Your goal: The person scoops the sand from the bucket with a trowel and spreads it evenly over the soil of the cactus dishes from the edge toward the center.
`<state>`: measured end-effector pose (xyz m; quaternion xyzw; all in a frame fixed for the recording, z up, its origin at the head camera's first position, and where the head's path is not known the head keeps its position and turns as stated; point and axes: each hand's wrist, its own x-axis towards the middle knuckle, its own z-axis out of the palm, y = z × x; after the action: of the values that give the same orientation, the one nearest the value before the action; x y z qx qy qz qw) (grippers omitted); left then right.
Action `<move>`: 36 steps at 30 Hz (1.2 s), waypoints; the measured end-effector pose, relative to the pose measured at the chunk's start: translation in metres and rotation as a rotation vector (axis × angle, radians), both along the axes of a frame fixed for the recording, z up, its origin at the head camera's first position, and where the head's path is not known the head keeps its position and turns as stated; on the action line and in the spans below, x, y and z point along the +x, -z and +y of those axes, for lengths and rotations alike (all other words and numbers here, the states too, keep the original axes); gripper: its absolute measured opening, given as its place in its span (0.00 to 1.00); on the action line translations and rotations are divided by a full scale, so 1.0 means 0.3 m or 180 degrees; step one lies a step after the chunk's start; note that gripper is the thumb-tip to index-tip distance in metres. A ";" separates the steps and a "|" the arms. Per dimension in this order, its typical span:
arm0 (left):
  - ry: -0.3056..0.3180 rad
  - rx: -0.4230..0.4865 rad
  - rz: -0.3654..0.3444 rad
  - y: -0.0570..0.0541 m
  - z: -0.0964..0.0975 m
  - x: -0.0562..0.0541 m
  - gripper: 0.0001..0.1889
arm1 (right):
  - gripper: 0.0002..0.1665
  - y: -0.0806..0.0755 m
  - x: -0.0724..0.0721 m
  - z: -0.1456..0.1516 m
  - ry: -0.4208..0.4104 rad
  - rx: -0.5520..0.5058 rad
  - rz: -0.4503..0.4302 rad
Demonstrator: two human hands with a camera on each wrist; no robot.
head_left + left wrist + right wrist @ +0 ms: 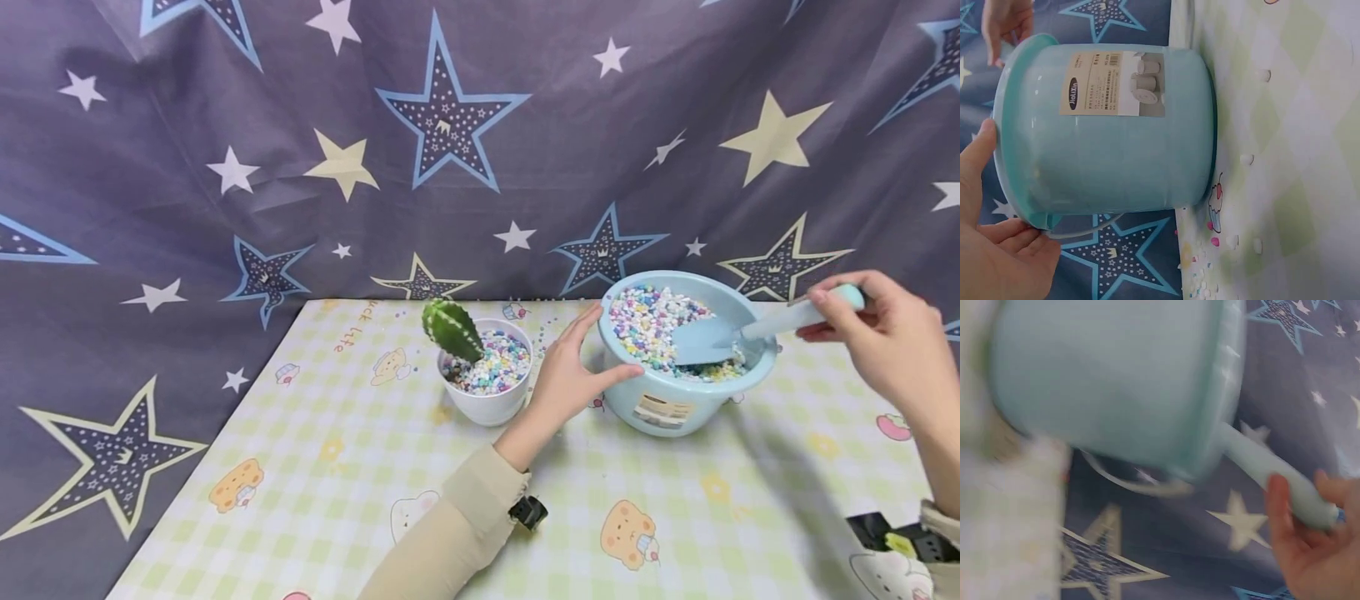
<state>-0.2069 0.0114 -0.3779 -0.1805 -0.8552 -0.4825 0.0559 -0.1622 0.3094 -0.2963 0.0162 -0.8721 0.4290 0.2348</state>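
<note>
My left hand (564, 375) grips the rim of a light blue bucket (660, 408), its thumb on the front of the rim and its fingers at the left side. Small multicoloured pebbles (645, 325) fill much of the bucket. My right hand (892, 329) holds a light blue hand shovel by its handle (1285, 481), right of the bucket. The shovel's blade (705, 340) lies low over the pebbles inside, its handle slanting up across the right rim. Left of the bucket stands a white pot (487, 407) of similar pebbles with a green cactus (452, 329) leaning left in it.
A checked cloth with cartoon prints (300, 500) covers the table. Several loose pebbles (1204, 281) lie on it beside the bucket. The bucket's thin handle (1141, 486) hangs at its side. Behind the table hangs a dark star-patterned curtain (525, 50).
</note>
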 end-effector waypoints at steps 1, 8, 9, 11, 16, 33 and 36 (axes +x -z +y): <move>-0.0028 0.0001 0.0015 0.001 0.001 0.001 0.48 | 0.09 0.020 0.002 0.000 0.0001 -0.0161 -0.0055; -0.0133 -0.0060 0.0114 0.000 0.002 -0.005 0.48 | 0.05 0.063 -0.028 -0.078 -0.0091 -0.0551 0.0000; -0.0131 -0.0059 0.0120 -0.001 0.001 -0.008 0.48 | 0.05 0.054 -0.036 -0.091 -0.0148 -0.0540 0.0018; -0.0135 -0.0057 0.0135 0.000 -0.002 -0.015 0.48 | 0.05 0.040 -0.049 -0.104 -0.0274 -0.0698 -0.0008; -0.0154 -0.0053 0.0097 0.008 -0.010 -0.017 0.48 | 0.01 0.088 -0.061 -0.053 -0.0969 -0.2273 -0.0277; -0.0062 -0.0150 0.0132 -0.005 -0.014 0.002 0.48 | 0.10 0.114 -0.043 -0.024 -0.1007 -0.2666 -0.0211; 0.0046 -0.0218 0.0139 -0.017 -0.026 0.003 0.47 | 0.06 0.129 -0.025 -0.003 -0.0936 -0.2797 -0.0138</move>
<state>-0.2060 0.0036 -0.3727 -0.1990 -0.8685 -0.4492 0.0649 -0.1696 0.3085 -0.3352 0.0298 -0.6007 0.7869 0.1378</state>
